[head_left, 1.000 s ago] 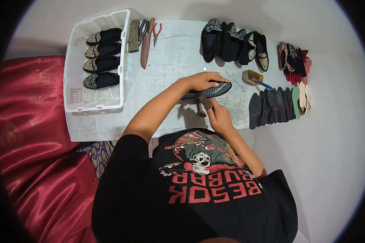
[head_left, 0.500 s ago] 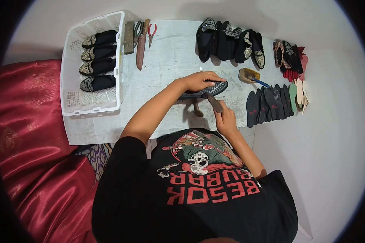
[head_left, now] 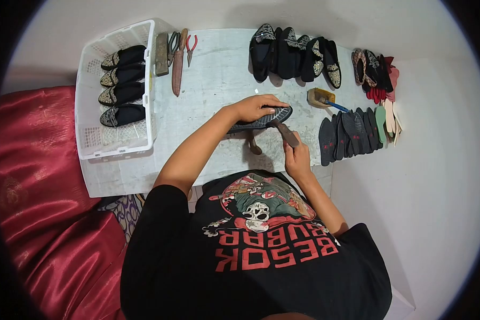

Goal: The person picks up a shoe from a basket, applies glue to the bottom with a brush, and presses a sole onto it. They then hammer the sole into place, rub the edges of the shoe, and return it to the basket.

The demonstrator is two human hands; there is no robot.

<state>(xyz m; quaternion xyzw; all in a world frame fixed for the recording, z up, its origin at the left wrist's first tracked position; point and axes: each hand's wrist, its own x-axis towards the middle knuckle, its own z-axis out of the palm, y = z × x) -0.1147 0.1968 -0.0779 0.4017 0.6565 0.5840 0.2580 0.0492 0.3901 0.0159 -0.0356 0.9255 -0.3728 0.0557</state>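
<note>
A black shoe [head_left: 256,124] lies sole up near the middle of the table, its ridged sole facing me. My left hand [head_left: 257,108] rests over the sole with fingers curled round it, holding the shoe in place. From below right, my right hand [head_left: 297,158] grips a hammer [head_left: 287,134] whose handle is hidden in the fist. The narrow end of its dark brown head meets the sole's near edge, toward the rounded tip. Under the shoe, a brown curved piece [head_left: 255,145] sticks out toward my body; the rest of it is covered.
A white basket [head_left: 150,90] with several black shoes stands left, beside scissors [head_left: 173,44], a sheathed knife [head_left: 178,72] and red pliers [head_left: 191,49]. Several finished-looking shoes [head_left: 290,56] line the back. A glue tub [head_left: 321,97] with a brush and several soles [head_left: 352,133] sit right.
The view has shifted slightly, so the table appears further left. The hammer's narrow end has moved a little along the sole's edge toward the right tip. Both hands keep their hold.
</note>
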